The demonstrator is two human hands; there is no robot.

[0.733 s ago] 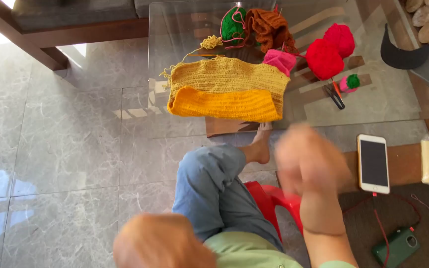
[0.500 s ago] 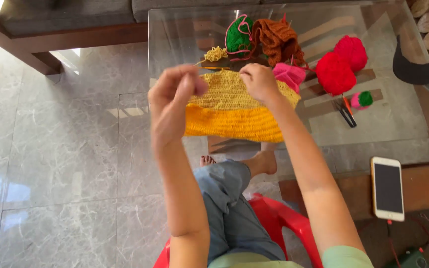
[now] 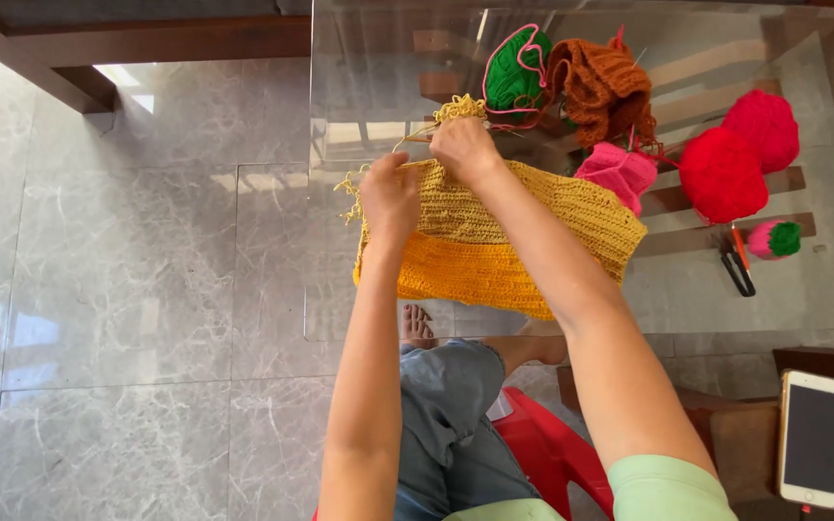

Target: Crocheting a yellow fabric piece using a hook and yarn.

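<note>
A yellow and orange crocheted piece (image 3: 494,246) lies flat on the glass table (image 3: 803,309). My left hand (image 3: 388,198) rests on its left part, fingers pressed to the fabric near a loose yarn tail. At the piece's far edge my right hand (image 3: 463,150) is closed on the yellow fabric, just below a small bundle of yellow yarn (image 3: 460,108). Both forearms reach out over the piece.
Behind the piece sit a green yarn ball (image 3: 516,77), a brown crocheted piece (image 3: 600,89), a pink piece (image 3: 618,174) and two red yarn balls (image 3: 721,174). Scissors (image 3: 736,262) lie at right. A white phone (image 3: 810,437) rests on a wooden bench. I sit on a red chair (image 3: 542,449).
Both hands rose from near my lap, reached forward and settled on the yellow piece. The view moved closer over the table.
</note>
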